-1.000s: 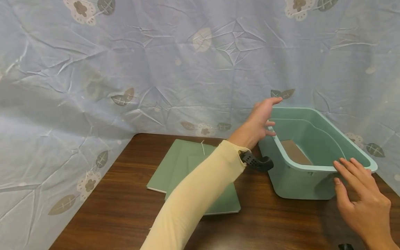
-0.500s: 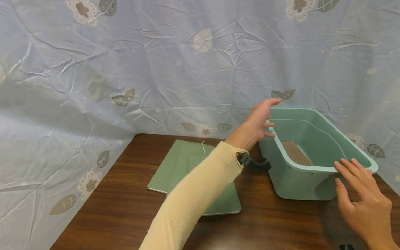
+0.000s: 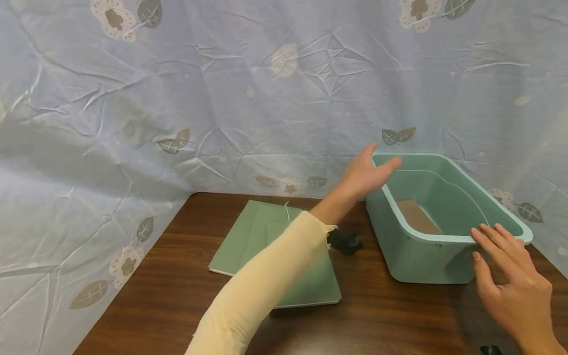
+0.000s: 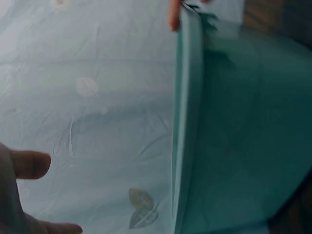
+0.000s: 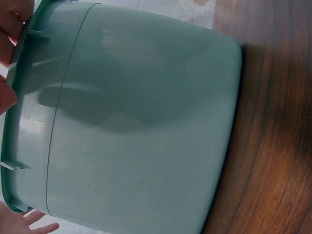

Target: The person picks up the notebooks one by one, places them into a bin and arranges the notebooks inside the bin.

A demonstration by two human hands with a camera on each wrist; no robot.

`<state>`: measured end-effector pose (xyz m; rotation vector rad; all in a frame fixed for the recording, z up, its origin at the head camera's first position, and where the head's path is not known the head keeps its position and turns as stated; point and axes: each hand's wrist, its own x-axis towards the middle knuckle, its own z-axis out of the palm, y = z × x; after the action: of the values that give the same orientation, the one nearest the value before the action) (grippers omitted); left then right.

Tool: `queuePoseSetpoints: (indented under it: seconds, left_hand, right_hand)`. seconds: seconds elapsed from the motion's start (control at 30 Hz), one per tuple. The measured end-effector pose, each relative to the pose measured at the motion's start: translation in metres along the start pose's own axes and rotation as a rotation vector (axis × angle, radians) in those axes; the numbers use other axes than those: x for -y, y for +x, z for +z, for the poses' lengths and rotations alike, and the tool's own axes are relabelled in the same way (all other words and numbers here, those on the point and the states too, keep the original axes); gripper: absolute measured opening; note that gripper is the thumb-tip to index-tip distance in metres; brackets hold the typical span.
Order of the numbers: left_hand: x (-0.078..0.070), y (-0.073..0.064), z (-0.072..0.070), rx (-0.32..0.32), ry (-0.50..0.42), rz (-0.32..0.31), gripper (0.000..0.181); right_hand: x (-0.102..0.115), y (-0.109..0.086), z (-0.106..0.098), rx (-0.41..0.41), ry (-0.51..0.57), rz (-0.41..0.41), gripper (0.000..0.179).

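A green plastic bin (image 3: 430, 264) stands at the right of the table, with a flat brown piece (image 3: 417, 217) on its floor. My left hand (image 3: 361, 175) is at the bin's left rim near the back, fingers spread and holding nothing; in the left wrist view its fingers (image 4: 31, 165) show apart from the rim. My right hand (image 3: 514, 286) rests its nearly straight fingertips on the near right rim, the thumb lower, outside the wall. In the right wrist view, its thumb (image 5: 7, 97) is close by the rim.
Green notebooks (image 3: 230, 246) lie overlapping on the dark wooden table (image 3: 177, 281), partly hidden beneath my left sleeve (image 3: 266, 276). A thin white cord (image 3: 287, 212) shows at their far edge. A patterned cloth (image 3: 248, 108) hangs behind the table and along its left side.
My left hand has drawn slightly left and turned, with its thumb now lower over the rim. The right hand and the bin stay where they were.
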<state>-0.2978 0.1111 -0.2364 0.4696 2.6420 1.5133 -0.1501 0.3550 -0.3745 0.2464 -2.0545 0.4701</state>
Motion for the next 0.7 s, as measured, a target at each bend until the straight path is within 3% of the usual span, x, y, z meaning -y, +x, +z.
queuePoseSetpoints:
  seconds: [0.17, 0.33, 0.5, 0.7]
  left_hand:
    - [0.009, -0.004, -0.003, 0.0, 0.345, 0.13, 0.076]
    - [0.022, -0.009, -0.012, -0.002, 0.585, 0.149, 0.074]
    - [0.03, -0.013, -0.023, -0.023, 0.714, 0.145, 0.072]
    - [0.029, -0.018, -0.03, -0.048, 0.775, 0.175, 0.07]
  right_hand:
    - [0.0, -0.002, -0.004, 0.017, 0.0, 0.014, 0.041]
    - [0.001, 0.002, -0.001, -0.017, 0.024, -0.006, 0.039]
    - [0.002, 0.004, 0.002, -0.028, 0.031, -0.017, 0.038]
    - [0.0, 0.001, -0.003, -0.007, 0.007, 0.017, 0.04]
